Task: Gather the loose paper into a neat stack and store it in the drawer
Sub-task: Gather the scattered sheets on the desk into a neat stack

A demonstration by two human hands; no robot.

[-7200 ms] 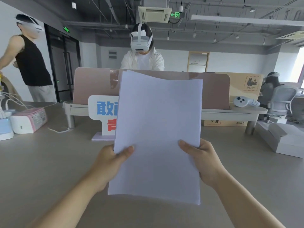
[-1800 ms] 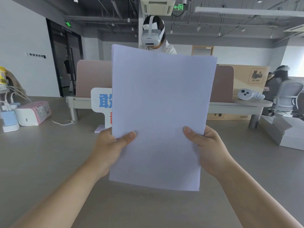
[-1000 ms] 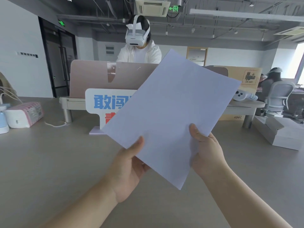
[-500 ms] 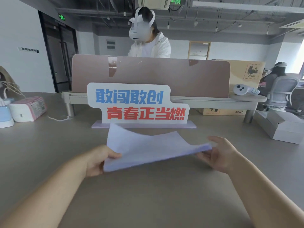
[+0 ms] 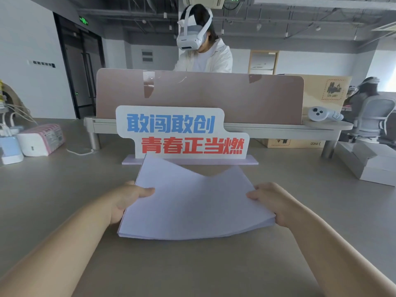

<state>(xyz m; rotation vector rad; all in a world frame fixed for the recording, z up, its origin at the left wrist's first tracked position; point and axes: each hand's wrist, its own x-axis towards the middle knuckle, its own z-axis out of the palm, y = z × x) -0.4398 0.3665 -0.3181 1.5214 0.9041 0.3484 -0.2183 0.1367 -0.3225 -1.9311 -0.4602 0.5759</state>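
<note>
Paper stack (image 5: 192, 202) btwn hands (sagging)

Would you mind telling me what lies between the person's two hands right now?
In the head view, only the paper stack spans the gap between the left hand and the right hand, each gripping a side edge.

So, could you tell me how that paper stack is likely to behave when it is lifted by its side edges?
The paper stack is probably floppy: it already sags between the left hand and right hand. The sheets may slide apart, since the near edge looks slightly fanned.
</note>
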